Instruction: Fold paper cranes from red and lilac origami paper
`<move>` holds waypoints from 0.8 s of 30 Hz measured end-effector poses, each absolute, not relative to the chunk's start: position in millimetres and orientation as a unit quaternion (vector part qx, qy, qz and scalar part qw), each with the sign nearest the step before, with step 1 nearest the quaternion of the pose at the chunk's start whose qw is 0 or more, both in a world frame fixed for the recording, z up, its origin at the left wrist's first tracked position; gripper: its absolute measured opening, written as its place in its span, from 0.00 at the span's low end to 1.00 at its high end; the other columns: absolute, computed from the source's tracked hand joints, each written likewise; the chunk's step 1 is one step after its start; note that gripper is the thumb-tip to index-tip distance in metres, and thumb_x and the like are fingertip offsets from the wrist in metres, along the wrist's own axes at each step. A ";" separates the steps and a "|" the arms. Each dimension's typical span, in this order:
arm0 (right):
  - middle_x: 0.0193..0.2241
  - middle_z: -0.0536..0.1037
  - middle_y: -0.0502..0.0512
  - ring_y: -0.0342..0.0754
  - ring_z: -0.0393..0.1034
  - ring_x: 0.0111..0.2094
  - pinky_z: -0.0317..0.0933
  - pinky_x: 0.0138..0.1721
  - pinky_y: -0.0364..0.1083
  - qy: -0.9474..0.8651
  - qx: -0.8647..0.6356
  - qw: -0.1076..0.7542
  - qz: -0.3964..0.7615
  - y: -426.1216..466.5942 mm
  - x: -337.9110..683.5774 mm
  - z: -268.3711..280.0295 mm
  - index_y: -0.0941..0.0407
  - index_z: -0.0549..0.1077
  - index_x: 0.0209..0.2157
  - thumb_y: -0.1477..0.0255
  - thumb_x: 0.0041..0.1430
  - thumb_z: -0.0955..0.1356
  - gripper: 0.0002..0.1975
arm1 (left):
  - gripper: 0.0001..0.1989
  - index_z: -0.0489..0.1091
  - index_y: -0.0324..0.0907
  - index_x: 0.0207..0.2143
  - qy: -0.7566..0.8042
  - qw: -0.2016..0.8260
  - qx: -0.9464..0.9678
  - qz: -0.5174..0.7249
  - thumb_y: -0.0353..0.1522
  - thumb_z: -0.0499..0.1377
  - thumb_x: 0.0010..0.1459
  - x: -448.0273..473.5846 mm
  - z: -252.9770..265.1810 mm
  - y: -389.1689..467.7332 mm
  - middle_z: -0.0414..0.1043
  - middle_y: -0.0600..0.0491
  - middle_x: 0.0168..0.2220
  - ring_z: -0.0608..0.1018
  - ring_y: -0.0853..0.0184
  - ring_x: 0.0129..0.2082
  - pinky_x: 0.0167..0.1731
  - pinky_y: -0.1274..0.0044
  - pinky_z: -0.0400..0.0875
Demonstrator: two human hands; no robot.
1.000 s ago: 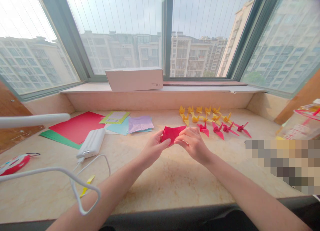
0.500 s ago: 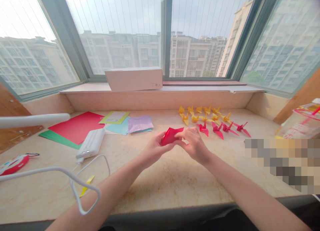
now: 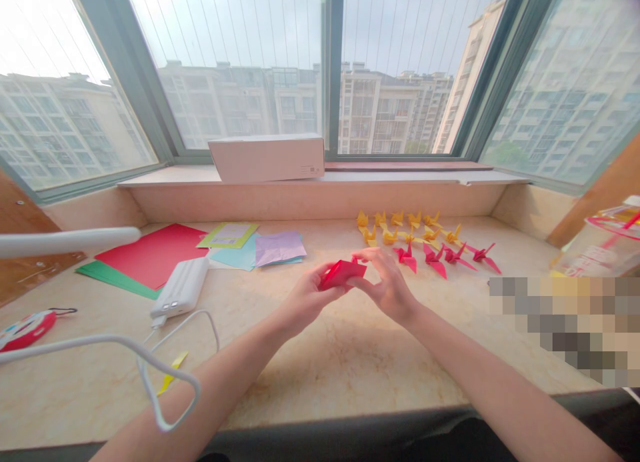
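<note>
A small piece of folded red origami paper (image 3: pixel 344 273) is held up above the counter in front of me. My left hand (image 3: pixel 311 294) is closed around its left side, thumb along the lower edge. At its right side, my right hand (image 3: pixel 387 285) has the index fingertip on the upper edge and the thumb against the lower part, gripping it between them. Just behind my right hand stand several red paper cranes (image 3: pixel 434 257). Rows of yellow paper cranes (image 3: pixel 410 237) sit farther back. The paper's inner folds are partly hidden by my fingers.
On the left lie red paper sheets (image 3: pixel 155 255), green paper (image 3: pixel 117 279), purple paper (image 3: pixel 280 247) and a white power bank (image 3: pixel 181 287). Its white cable (image 3: pixel 125 340) loops over my left forearm. A plastic cup (image 3: pixel 600 249) stands right. A white box (image 3: pixel 267 159) rests on the sill.
The red paper has turned, so a flatter, diamond-like face shows. My right hand's fingers have spread and shifted from its right corner to its upper and lower edges.
</note>
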State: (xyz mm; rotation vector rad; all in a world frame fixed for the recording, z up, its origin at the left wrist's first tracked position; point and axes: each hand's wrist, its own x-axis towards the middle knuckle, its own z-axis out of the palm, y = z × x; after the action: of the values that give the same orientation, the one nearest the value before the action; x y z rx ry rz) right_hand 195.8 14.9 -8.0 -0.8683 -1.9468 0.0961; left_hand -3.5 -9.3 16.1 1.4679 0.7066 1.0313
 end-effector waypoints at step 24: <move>0.38 0.74 0.55 0.52 0.69 0.42 0.61 0.46 0.54 -0.809 -0.310 0.492 0.086 3.8 192.4 -1.2 0.51 0.77 0.40 0.72 0.64 0.67 0.06 | 0.10 0.78 0.37 0.41 0.299 0.616 0.609 0.399 0.31 0.64 0.55 -0.6 9.2 -11.1 0.80 0.44 0.42 0.80 0.54 0.47 0.51 0.65 0.72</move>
State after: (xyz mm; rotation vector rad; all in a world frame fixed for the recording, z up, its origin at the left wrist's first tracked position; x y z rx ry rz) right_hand 192.4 3.8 -1.2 -0.7512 -1.9638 0.2088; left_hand -0.6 -11.1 9.2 1.4032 0.6890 0.9194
